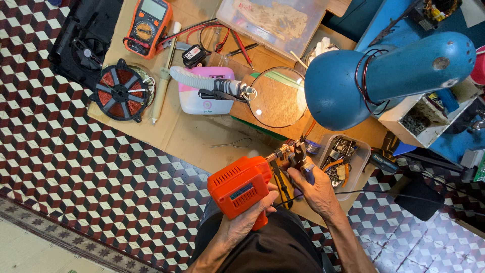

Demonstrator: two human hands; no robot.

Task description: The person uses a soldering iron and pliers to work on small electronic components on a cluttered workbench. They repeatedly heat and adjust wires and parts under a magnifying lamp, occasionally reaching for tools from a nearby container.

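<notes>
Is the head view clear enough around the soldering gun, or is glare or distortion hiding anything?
Head view: sharp and evenly lit around the orange soldering gun in the left hand; the pliers in the right hand sit in the blue lamp's shade, so the tip is hard to read; a small glare spot on the magnifying glass; wide-angle bending at the edges.

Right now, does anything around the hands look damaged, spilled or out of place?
The blue metal desk lamp has chipped, worn paint on its shade. A loose thin wire lies on the brown cardboard sheet. Nothing looks spilled. The left hand grips the orange soldering gun; the right hand holds dark pliers.
</notes>
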